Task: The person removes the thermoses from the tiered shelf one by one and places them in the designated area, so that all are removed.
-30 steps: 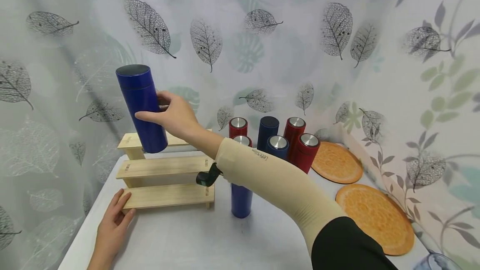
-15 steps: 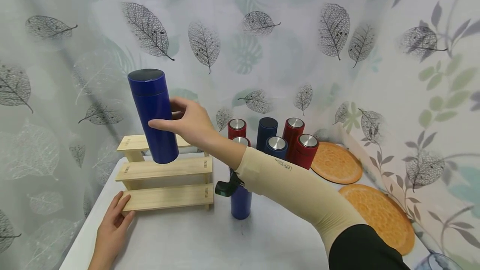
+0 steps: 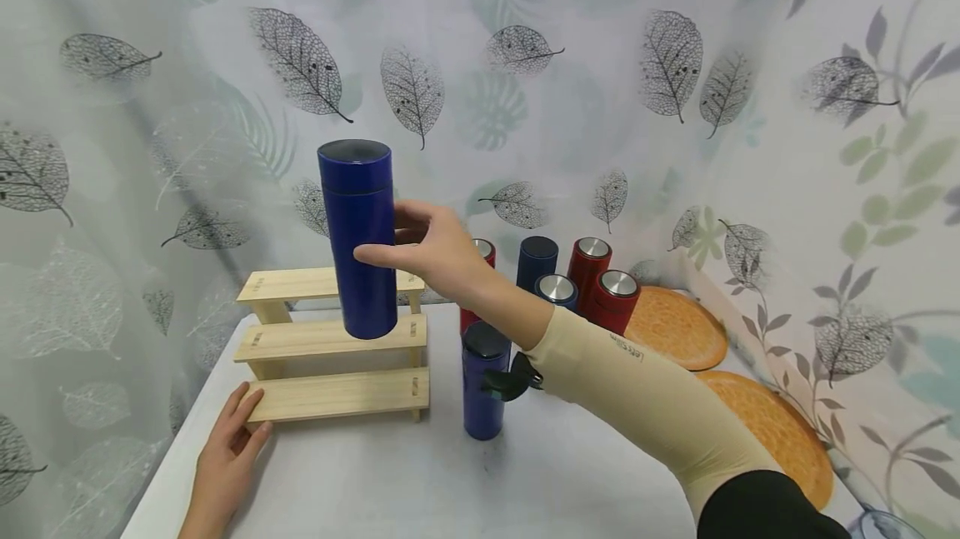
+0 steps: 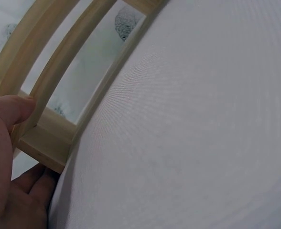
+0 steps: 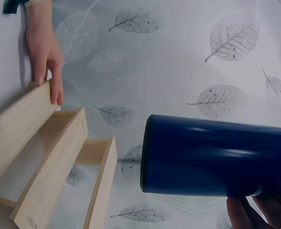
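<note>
My right hand (image 3: 450,249) grips a blue thermos bottle (image 3: 360,252) around its side, thumb in front. The bottle hangs nearly upright in the air, in front of the upper tiers of a three-tier wooden shelf (image 3: 337,396). In the right wrist view the thermos (image 5: 212,157) shows its smooth base end and the shelf (image 5: 59,157) lies beyond it. My left hand (image 3: 222,460) holds the left end of the lowest tier. The left wrist view shows the thumb (image 4: 17,109) on one side of that end and fingers below it.
Another blue thermos (image 3: 482,385) stands right of the shelf, partly behind my right wrist camera. Several red and dark blue bottles (image 3: 617,297) cluster behind my right forearm. Two round orange-brown mats (image 3: 675,326) lie at the right on the white table (image 3: 405,481).
My right hand has carried the blue thermos to the right and slightly down, and the bottle has gone from tilted to nearly upright. The left hand stays on the shelf.
</note>
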{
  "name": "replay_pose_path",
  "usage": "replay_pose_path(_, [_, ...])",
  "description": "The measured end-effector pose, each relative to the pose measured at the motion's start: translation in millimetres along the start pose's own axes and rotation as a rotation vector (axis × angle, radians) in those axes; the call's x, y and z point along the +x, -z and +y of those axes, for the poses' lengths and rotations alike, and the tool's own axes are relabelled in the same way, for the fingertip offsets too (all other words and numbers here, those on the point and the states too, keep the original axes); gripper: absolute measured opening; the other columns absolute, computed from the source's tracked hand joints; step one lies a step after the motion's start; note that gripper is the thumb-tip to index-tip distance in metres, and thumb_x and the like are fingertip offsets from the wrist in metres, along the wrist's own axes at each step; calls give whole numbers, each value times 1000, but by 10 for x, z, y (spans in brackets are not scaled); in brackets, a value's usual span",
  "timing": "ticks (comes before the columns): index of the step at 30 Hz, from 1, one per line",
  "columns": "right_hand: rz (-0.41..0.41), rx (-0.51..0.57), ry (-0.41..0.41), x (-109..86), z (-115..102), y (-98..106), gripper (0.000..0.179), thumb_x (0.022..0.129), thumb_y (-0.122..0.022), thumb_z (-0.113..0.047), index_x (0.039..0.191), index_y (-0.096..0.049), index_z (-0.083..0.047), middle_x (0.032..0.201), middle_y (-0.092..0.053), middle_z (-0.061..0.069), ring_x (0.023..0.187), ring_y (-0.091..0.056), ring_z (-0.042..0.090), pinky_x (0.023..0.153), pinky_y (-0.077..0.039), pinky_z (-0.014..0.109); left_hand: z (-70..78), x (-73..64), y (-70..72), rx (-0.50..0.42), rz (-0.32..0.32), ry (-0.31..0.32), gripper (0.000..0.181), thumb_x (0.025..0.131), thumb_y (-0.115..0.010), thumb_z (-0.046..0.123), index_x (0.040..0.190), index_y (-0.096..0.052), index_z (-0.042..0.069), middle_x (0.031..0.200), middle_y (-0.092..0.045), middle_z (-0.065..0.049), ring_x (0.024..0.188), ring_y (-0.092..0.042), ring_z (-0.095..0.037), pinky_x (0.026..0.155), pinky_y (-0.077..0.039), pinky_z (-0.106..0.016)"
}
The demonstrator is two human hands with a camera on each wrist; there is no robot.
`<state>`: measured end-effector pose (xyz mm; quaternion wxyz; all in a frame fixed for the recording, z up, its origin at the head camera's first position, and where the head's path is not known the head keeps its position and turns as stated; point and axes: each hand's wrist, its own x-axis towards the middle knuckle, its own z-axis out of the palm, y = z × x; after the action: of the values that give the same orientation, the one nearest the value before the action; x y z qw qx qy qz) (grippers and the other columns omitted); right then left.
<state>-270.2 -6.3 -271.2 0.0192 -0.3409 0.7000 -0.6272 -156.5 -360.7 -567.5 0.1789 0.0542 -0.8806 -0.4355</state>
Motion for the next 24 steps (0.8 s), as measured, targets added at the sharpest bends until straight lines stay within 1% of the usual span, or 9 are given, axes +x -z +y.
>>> replay_pose_path(3, [8,-7,-2,-60,-25,91,55,92,-88,-28,142,-71,-12,125,-76,-1,113,-73,22,96,-61,39,16,7,10,8,-4,0,59,112,-66,21,164,-45,1,177,-23,-19,154,-32,-49,100,-26,4])
replay_pose_path(4, [15,-9,0,-77,-27,119,55,92,-88,-29,142,-71,-13,125,-76,-1,114,-73,21,96,-61,39,19,9,11,13,-6,0,59,112,-66,22,164,-45,1,177,-23,-19,153,-33,-52,99,-25,4])
replay_pose_path(8, [39,5,13,-149,-38,227,54,93,-87,-28,143,-71,-15,125,-77,-1,115,-72,21,98,-61,42,25,5,1,2,-10,-2,59,112,-66,21,164,-45,1,177,-23,-20,153,-33,-52,100,-26,4])
replay_pose_path(17, [101,-39,74,-332,-175,509,55,94,-84,-28,145,-69,-15,122,-77,2,117,-72,24,97,-61,48,1,5,6,8,-17,21,60,112,-65,21,164,-44,1,178,-21,-20,154,-30,-50,101,-25,3])
replay_pose_path(21, [122,-65,86,-416,-195,636,55,95,-84,-25,147,-68,-15,124,-78,3,116,-73,24,97,-61,48,2,16,3,7,-20,3,60,112,-65,20,164,-44,0,177,-21,-21,154,-30,-51,101,-25,3])
replay_pose_path(24, [146,-97,81,-496,-187,725,57,95,-84,-26,148,-68,-16,124,-78,2,113,-74,24,97,-61,47,7,11,2,12,-15,-9,59,112,-65,20,163,-44,-1,177,-22,-22,153,-31,-51,100,-26,3])
